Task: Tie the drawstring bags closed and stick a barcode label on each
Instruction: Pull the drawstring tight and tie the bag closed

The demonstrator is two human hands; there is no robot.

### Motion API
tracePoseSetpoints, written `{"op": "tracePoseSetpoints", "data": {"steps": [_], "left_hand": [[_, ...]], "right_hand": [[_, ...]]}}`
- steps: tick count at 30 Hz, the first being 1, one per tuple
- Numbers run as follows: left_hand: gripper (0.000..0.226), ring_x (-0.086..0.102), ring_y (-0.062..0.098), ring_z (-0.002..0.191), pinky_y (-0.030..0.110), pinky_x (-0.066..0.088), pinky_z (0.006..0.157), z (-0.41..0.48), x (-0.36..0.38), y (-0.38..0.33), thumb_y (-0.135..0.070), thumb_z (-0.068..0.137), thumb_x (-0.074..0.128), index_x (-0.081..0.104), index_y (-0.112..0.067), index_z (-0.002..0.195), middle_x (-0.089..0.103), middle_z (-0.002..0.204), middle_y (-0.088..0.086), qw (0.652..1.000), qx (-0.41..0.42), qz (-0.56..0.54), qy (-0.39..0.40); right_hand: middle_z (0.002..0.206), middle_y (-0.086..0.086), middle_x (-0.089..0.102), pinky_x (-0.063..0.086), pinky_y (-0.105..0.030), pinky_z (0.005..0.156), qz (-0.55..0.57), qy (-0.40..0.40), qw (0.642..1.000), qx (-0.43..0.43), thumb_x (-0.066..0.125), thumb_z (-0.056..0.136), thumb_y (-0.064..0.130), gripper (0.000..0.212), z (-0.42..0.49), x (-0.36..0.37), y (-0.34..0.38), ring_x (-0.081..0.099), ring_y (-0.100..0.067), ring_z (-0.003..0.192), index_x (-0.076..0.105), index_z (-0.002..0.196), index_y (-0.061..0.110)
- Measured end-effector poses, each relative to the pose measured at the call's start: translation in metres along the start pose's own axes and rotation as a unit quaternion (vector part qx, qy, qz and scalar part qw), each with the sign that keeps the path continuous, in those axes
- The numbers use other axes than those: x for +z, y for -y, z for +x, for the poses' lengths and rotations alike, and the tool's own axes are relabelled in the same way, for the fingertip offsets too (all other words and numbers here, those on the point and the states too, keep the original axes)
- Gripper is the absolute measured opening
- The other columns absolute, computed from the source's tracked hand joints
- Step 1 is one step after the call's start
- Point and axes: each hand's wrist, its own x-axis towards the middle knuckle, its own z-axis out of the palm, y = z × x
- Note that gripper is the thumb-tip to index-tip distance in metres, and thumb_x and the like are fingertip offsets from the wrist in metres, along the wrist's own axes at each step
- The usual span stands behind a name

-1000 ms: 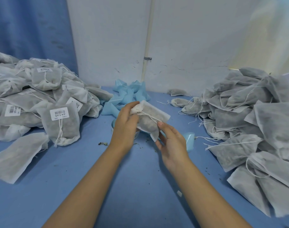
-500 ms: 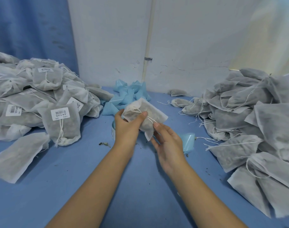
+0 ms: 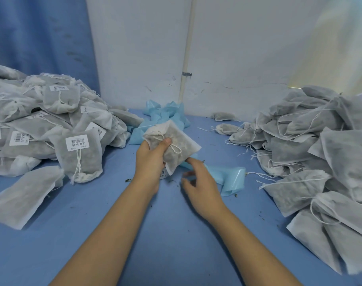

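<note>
1. right hand (image 3: 202, 182): low over the blue counter (image 3: 176, 234), slightly blurred. grip apart, fingers loosely bent, holding nothing. fingertips near the blue backing strip (image 3: 229, 178), a glossy, curling ribbon.
2. left hand (image 3: 150, 159): grip clamped on the bag (image 3: 180, 139), thumb across its gathered neck. the bag is held above the counter centre, tilted, with no label on the face in view.
3. bag: thin white non-woven pouch, translucent, dark crumbly fill showing through. the neck is puckered and the drawstring (image 3: 176, 149), a thin white cord, appears knotted.
4. judgement: tying looks done and labelling is in hand. the next move calls for peeling one sticker and pressing it flat on the soft, yielding face.
5. a small printed white piece (image 3: 163, 174) shows under the bag, possibly label stock. cannot tell.
6. left: labelled pile (image 3: 42, 124), each bag with a white barcode label (image 3: 77, 142). right: unlabelled pile (image 3: 320, 141), cords trailing loose.
7. far: crumpled blue liner heap (image 3: 165, 114) against the scuffed white wall (image 3: 238, 48).
</note>
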Motion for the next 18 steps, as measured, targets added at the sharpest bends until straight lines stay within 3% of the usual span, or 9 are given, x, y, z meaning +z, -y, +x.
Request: {"op": "tracePoseSetpoints", "data": {"steps": [3, 6, 8, 10, 13, 15, 18], "left_hand": [[0.018, 0.068, 0.02, 0.081, 0.033, 0.057, 0.076, 0.004, -0.003, -0.001, 0.002, 0.086, 0.059, 0.065, -0.013, 0.093, 0.072, 0.089, 0.006, 1.0, -0.008, -0.001, 0.012], [0.026, 0.062, 0.014, 0.059, 0.02, 0.051, 0.055, 0.002, -0.002, 0.0, 0.011, 0.079, 0.053, 0.063, -0.013, 0.074, 0.066, 0.062, -0.001, 0.999, -0.008, 0.047, 0.012], [0.025, 0.052, 0.017, 0.055, 0.019, 0.042, 0.049, 0.001, -0.002, 0.003, 0.014, 0.072, 0.051, 0.056, -0.009, 0.063, 0.057, 0.054, -0.001, 0.994, 0.0, 0.105, -0.01], [0.011, 0.048, 0.02, 0.06, 0.025, 0.042, 0.054, -0.001, -0.003, 0.007, 0.009, 0.065, 0.05, 0.058, 0.0, 0.065, 0.057, 0.06, 0.004, 0.985, 0.018, 0.172, -0.002], [0.023, 0.053, 0.023, 0.073, 0.048, 0.047, 0.073, -0.007, -0.008, 0.014, -0.001, 0.066, 0.044, 0.064, 0.006, 0.077, 0.063, 0.078, 0.015, 0.947, 0.076, 0.309, 0.038], [0.028, 0.06, 0.027, 0.088, 0.045, 0.049, 0.084, -0.011, -0.013, 0.021, -0.007, 0.07, 0.042, 0.066, -0.001, 0.084, 0.068, 0.091, 0.01, 0.914, 0.108, 0.386, 0.066], [0.034, 0.059, 0.022, 0.102, 0.038, 0.046, 0.09, -0.013, -0.02, 0.024, -0.009, 0.081, 0.039, 0.068, -0.011, 0.099, 0.066, 0.104, -0.004, 0.882, 0.142, 0.441, 0.085]], "right_hand": [[0.114, 0.02, 0.044, 0.045, -0.023, 0.082, -0.074, 0.085, 0.993, -0.04, 0.051, 0.091, 0.012, 0.05, 0.0, 0.003, -0.008, 0.056, -0.004, 0.1, 0.036, 0.136, 0.029], [0.122, 0.015, 0.045, 0.037, -0.013, 0.083, -0.104, 0.057, 0.992, -0.044, 0.049, 0.09, 0.016, 0.052, 0.001, 0.003, -0.006, 0.052, -0.01, 0.11, 0.035, 0.139, 0.027], [0.135, 0.019, 0.038, 0.04, -0.02, 0.086, -0.08, 0.045, 0.994, -0.051, 0.046, 0.091, 0.023, 0.05, 0.0, 0.002, -0.002, 0.048, -0.006, 0.114, 0.036, 0.138, 0.033], [0.141, 0.019, 0.032, 0.043, -0.029, 0.081, -0.117, 0.017, 0.992, -0.043, 0.046, 0.095, 0.026, 0.036, 0.0, -0.001, 0.001, 0.051, -0.009, 0.111, 0.046, 0.131, 0.029], [0.143, 0.017, 0.031, 0.039, -0.031, 0.067, -0.174, -0.02, 0.985, 0.008, 0.049, 0.095, 0.024, 0.008, 0.002, -0.004, 0.001, 0.056, -0.015, 0.096, 0.051, 0.102, 0.022], [0.141, 0.015, 0.029, 0.037, -0.031, 0.063, -0.161, -0.044, 0.985, 0.035, 0.05, 0.095, 0.023, 0.004, 0.002, -0.005, 0.001, 0.058, -0.015, 0.089, 0.048, 0.092, 0.026], [0.139, 0.008, 0.028, 0.038, -0.032, 0.058, -0.18, -0.105, 0.977, 0.053, 0.05, 0.096, 0.022, 0.004, 0.003, -0.007, 0.002, 0.058, -0.019, 0.08, 0.054, 0.096, 0.02]]}}
